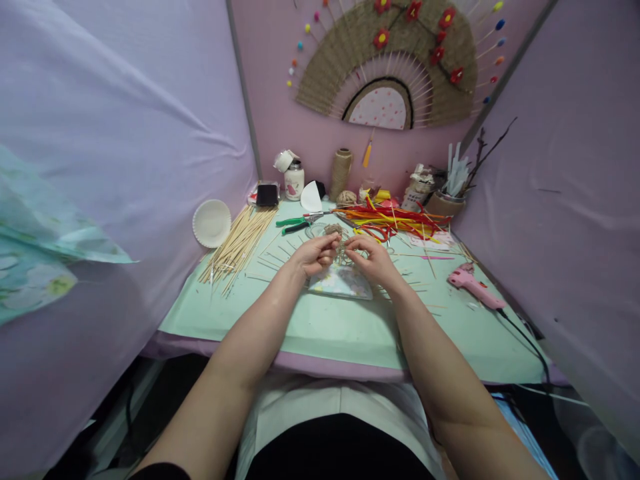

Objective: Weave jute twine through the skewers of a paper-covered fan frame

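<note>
My left hand [320,256] is closed in a pinch on thin brown twine [333,229], which hangs in a loose tangle between my two hands. Close on its right, my right hand [369,257] has bent fingers that also pinch the strands. Below both hands lies a floral-covered flat piece [341,283], with thin sticks [280,257] fanning out on either side. My hands partly cover its upper part, so how the sticks join it is hidden. Behind them are red-handled scissors [383,233], and green-handled pliers [291,221] lie to the left.
Bamboo sticks [240,250] lie at the left beside a white paper bowl [212,224]. A pink glue gun [475,287] with a cord rests at right. Pipe cleaners [395,217], a twine spool [341,175] and jars line the back. A decorated fan [320,73] hangs on the wall.
</note>
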`<state>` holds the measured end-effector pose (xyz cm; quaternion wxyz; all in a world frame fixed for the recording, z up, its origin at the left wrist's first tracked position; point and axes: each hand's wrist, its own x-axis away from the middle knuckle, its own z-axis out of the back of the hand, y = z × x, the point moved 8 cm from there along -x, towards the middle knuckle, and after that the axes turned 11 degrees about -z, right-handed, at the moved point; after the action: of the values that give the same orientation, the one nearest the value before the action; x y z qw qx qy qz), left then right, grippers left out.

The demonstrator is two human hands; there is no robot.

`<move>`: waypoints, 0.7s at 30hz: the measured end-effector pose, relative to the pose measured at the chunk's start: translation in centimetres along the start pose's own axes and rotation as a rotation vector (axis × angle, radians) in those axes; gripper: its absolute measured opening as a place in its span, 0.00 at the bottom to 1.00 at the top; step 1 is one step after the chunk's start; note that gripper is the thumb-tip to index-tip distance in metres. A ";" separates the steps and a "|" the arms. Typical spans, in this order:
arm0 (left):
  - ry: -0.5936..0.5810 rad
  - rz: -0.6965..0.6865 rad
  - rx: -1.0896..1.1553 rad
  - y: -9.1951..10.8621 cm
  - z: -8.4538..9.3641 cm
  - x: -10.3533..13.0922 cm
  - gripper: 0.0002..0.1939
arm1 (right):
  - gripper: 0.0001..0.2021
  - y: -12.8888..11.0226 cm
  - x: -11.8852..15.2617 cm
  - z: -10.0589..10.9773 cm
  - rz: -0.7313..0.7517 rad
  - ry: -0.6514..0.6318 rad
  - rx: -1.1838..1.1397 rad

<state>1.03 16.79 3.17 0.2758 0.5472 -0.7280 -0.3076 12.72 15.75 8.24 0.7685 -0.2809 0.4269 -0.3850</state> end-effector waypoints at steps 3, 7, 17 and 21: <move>0.003 0.012 -0.048 -0.1 -0.1 0.2 0.07 | 0.05 0.7 -0.1 0.0 -0.055 -0.001 -0.030; 0.029 0.040 -0.161 -0.3 -0.1 0.4 0.06 | 0.17 1.8 -0.3 0.4 -0.126 0.047 -0.083; 0.071 -0.138 -0.297 0.9 0.6 0.1 0.07 | 0.26 1.9 -0.2 0.2 -0.070 -0.006 -0.176; 0.070 -0.168 -0.265 0.9 0.6 0.0 0.10 | 0.25 1.5 -0.2 0.4 -0.074 0.011 -0.165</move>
<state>0.01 17.08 3.48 0.3439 0.5753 -0.6228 -0.4035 13.56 16.76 7.38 0.7258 -0.3565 0.4507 -0.3782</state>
